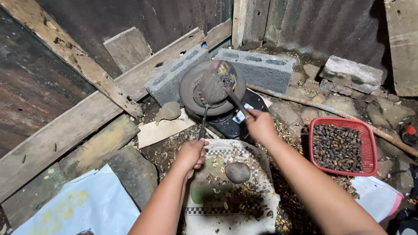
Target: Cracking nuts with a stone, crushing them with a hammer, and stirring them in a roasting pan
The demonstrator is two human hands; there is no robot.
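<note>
Both forearms reached out over a patterned cloth [257, 204] strewn with shell bits, a rounded grey stone [237, 172] lying on it. Beyond the cloth sat a round dark pan [188, 89] against grey concrete blocks [261, 69]. Right of the cloth stood a red basket [365, 130] of dark nuts. The right hand [260, 125] gripped a perforated ladle [224, 77] over the pan; the left hand [190, 154] clasped a thin metal rod [203, 122] reaching to it.
</note>
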